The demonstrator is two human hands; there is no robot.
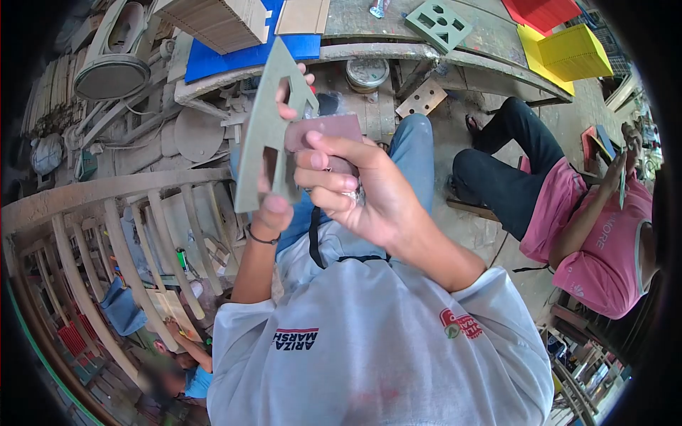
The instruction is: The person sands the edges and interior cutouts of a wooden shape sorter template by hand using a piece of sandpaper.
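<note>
My left hand (273, 213) grips a grey-green board with cut-out shapes (257, 135), which is tilted up on edge in front of me. Some of its fingers show at the far edge and through a cut-out, while the palm is hidden behind the board. Between the bent fingers and thumb of my right hand (369, 181) is a folded piece of reddish-brown sandpaper (334, 130), close beside the board's face. Another green board with cut-outs (438, 27) lies on the workbench (369, 51) ahead.
A blue panel (213, 61) and a slotted wooden box (217, 23) sit on the bench, with yellow pieces (574, 54) at its right. Below stands a lidded bucket (367, 74). A wooden railing (117, 213) runs along my left. A person in pink (561, 227) sits at right.
</note>
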